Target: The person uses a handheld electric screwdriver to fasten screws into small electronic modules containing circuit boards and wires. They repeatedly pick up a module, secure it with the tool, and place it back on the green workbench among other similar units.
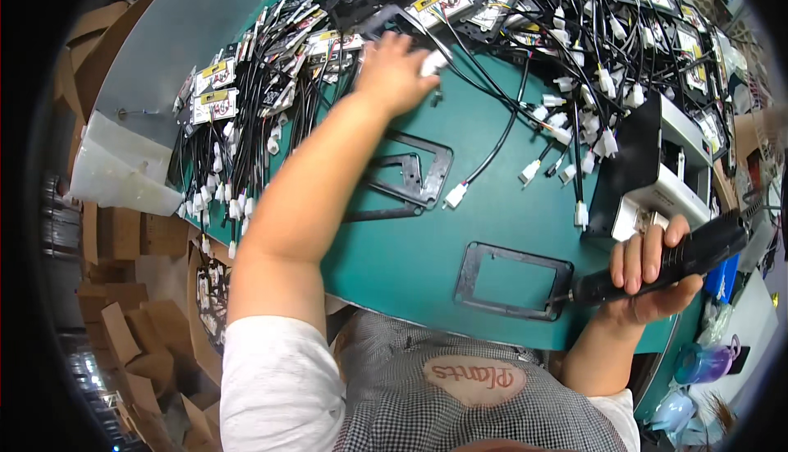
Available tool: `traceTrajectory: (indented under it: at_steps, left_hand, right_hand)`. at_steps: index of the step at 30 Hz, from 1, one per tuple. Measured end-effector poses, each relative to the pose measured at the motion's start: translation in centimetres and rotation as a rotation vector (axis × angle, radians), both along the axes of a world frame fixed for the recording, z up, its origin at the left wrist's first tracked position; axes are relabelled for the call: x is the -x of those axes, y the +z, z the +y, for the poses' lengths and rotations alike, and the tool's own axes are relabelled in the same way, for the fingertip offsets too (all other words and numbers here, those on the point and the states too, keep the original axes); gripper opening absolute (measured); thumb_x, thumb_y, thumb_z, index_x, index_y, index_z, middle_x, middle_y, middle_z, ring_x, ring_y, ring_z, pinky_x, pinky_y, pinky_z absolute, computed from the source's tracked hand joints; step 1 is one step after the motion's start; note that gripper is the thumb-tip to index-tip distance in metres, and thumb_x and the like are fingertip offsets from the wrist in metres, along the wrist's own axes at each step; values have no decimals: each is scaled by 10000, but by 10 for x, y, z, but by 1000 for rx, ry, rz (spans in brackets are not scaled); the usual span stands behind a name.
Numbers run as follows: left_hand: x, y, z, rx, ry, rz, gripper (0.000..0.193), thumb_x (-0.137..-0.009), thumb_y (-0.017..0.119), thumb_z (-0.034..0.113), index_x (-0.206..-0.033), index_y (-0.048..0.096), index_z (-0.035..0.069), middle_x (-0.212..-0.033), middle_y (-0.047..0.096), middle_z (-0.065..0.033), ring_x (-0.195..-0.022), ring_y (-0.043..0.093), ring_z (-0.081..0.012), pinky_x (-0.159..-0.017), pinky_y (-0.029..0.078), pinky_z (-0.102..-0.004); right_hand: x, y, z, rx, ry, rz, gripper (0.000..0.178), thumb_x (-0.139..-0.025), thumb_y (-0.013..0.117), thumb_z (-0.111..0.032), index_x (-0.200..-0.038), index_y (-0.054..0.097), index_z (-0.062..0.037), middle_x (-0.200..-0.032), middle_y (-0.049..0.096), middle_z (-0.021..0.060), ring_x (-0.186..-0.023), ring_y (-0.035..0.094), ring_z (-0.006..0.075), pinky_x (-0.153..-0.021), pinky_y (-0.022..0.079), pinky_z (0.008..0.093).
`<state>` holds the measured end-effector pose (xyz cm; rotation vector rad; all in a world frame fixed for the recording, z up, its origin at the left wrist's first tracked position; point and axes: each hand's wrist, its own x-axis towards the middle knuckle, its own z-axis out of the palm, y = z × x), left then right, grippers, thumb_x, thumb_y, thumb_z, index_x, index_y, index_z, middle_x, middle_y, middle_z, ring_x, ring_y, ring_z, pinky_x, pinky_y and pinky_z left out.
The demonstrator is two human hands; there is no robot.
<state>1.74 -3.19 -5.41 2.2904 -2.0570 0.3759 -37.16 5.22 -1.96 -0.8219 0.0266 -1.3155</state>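
My right hand (648, 267) is wrapped around a black electric screwdriver (685, 259). The driver's bit points left and meets the right side of a black rectangular plastic frame (468, 275) that lies flat near the table's front edge. My left hand (394, 74) is stretched out to the far middle, thumb apart from the fingers. Its fingertips are at the lower edge of another black frame (386, 18), slightly blurred; whether they touch it is unclear. A white connector (435, 62) lies beside the left thumb. More black frames (443, 173) overlap under and right of my left forearm.
Wired control units with yellow-and-white labels (215, 105) and white plugs are heaped along the green table's (394, 267) far side and left. A black-and-silver box-shaped device (657, 177) stands at right. A purple-blue cup (706, 362) is at lower right; cardboard boxes (156, 337) lie below left.
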Motion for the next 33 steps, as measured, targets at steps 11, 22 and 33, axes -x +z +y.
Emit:
traceTrajectory:
  at_steps: [11,22,33]
  left_hand:
    - [38,24,-2,225,-339,207,233,-862,658,313,-832,738,95,-843,702,-70,-823,663,-299,-742,531,-415]
    - [-77,65,-30,-541,-110,-128,801,-688,817,298,-1408,494,157,-1465,442,-148,-1421,312,-316,-1145,325,-409]
    - [-74,66,-10,-474,-173,-100,741,-611,848,465,-1218,633,99,-1107,605,-117,-1148,518,-314,-980,446,-412]
  right_hand:
    - [-2,0,2,7,-28,25,558,-856,736,-439,-1059,397,-46,-701,530,33,-516,556,147,-471,489,282]
    - [-4,-4,-1,-27,-39,74,581,-843,736,-474,-1060,402,-51,-700,531,36,-509,557,149,-478,492,288]
    - [0,-7,-4,-3,-12,73,578,-851,725,-476,-1080,410,-49,-721,524,45,-542,559,159,-528,506,314]
